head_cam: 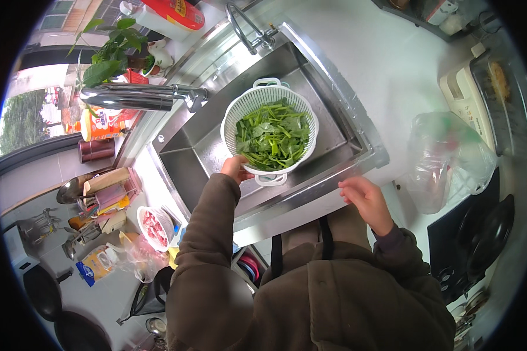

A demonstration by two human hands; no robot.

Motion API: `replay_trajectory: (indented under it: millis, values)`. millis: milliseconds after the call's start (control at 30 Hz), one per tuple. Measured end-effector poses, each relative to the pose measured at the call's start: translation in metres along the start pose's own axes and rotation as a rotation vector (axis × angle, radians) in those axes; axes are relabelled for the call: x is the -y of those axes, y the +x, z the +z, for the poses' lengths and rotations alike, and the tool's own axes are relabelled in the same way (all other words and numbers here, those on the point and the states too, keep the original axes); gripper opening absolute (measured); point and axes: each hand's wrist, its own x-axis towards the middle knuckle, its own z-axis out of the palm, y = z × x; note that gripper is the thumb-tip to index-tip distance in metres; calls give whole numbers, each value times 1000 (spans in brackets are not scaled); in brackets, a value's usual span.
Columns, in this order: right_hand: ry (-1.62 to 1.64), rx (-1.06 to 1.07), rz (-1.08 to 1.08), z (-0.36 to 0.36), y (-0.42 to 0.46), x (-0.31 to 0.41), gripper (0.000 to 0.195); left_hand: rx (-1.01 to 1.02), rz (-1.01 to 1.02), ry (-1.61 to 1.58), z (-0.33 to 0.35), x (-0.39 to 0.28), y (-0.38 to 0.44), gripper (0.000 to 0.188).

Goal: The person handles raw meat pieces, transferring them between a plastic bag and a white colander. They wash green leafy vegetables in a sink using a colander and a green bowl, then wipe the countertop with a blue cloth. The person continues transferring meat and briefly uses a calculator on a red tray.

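Note:
A white plastic colander (229, 131) full of cut leafy greens (274, 136) is at the stainless steel sink (182, 177), over its basin. My left hand (236, 169) grips the colander's rim at the near left side, beside one of its loop handles; some of the fingers are hidden beneath the rim. Over the sink's front right edge, my right hand (366, 199) hangs with loosely bent fingers, and I see nothing in it. It is apart from the colander.
A chrome faucet (131, 97) reaches in from the left, with a thinner tap (246, 30) behind the sink. A white basket of raw meat (155, 228) stands to the left. On the right are a plastic bag (450, 153) and a black cooktop (452, 245).

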Motion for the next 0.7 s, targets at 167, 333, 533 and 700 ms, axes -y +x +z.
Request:
replay_trajectory:
  millis: [167, 333, 533, 700]
  values:
    - [-68, 3, -22, -3, 11, -9, 15, 65, 4, -137, -18, 14, -26, 33]
    - [-68, -34, -5, -2, 36, -25, 16, 107, 19, -437, -75, 56, -75, 43]
    - [-238, 20, -94, 32, 111, -47, 13, 45, 103, -506, -144, 106, -123, 54]
    - [-1117, 194, -184, 81, 196, -79, 13, 33, 110, -620, -164, 126, -126, 55]
